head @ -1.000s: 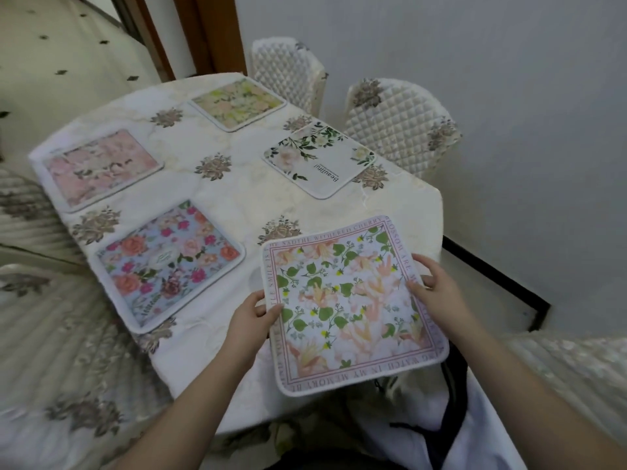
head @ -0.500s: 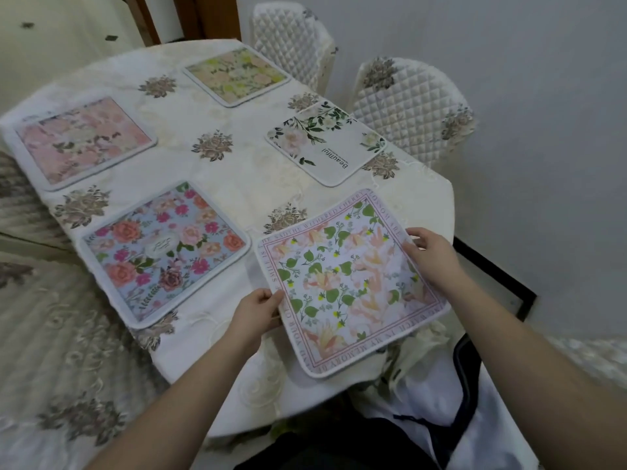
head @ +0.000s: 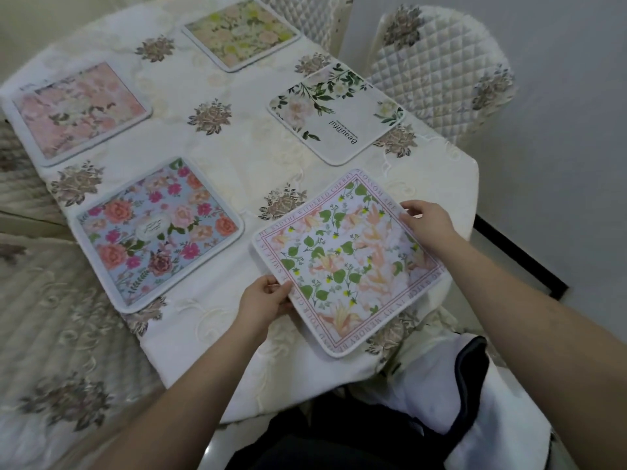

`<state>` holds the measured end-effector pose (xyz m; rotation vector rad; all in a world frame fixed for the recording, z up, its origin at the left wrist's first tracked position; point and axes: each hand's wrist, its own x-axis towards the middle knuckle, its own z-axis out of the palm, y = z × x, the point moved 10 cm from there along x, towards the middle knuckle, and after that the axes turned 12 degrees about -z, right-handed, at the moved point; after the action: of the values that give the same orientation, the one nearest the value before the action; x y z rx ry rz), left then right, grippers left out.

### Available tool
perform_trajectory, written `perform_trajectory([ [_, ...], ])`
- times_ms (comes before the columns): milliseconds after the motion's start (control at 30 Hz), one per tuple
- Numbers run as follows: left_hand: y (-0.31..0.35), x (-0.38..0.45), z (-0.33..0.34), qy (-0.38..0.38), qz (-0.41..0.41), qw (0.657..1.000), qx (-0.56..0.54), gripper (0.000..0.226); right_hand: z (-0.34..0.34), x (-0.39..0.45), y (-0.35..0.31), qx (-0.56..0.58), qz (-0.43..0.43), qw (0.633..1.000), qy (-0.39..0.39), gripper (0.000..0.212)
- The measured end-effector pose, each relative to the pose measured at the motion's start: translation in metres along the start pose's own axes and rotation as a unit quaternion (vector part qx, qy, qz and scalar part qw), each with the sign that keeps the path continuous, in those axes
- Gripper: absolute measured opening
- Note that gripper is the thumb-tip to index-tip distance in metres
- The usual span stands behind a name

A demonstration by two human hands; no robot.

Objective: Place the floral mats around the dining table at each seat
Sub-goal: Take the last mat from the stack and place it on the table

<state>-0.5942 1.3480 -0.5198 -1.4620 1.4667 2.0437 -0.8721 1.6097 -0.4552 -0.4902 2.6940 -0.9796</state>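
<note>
Both hands held one floral mat, the cherry-blossom mat [head: 349, 262] with green leaves, peach blooms and a pink lettered border, at the near right of the tabletop [head: 237, 157]. The left hand [head: 263, 300] pinched the mat's near-left edge, thumb on top and fingers curled beneath. The right hand [head: 429, 225] lay on its far-right edge with the fingers bent over the border. The mat sat turned at an angle to the table edge, its near corner reaching toward the drop of the embroidered cream tablecloth [head: 210, 334]; whether it lay fully flat could not be told.

Four other mats lay flat and apart from one another. A blue mat with pink and coral roses [head: 157, 232] was just left of the held one. A pale pink mat [head: 78, 110] lay at the far left. A yellow-green mat [head: 241, 32] lay at the far end. A white mat printed "Beautiful" [head: 336, 113] lay at the right, near a quilted white chair [head: 437, 69].
</note>
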Motion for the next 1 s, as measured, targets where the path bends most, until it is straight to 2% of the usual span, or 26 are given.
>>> perform_trajectory([
  [400,-0.008,0.017,0.010,0.041,0.008,0.998,0.047,0.011,0.020,0.034,0.023,0.026,-0.017,0.999,-0.030,0.026],
  [1000,-0.006,0.020,0.003,0.094,0.010,0.990,0.101,0.007,0.027,0.030,0.034,0.004,-0.039,0.999,0.009,0.030],
])
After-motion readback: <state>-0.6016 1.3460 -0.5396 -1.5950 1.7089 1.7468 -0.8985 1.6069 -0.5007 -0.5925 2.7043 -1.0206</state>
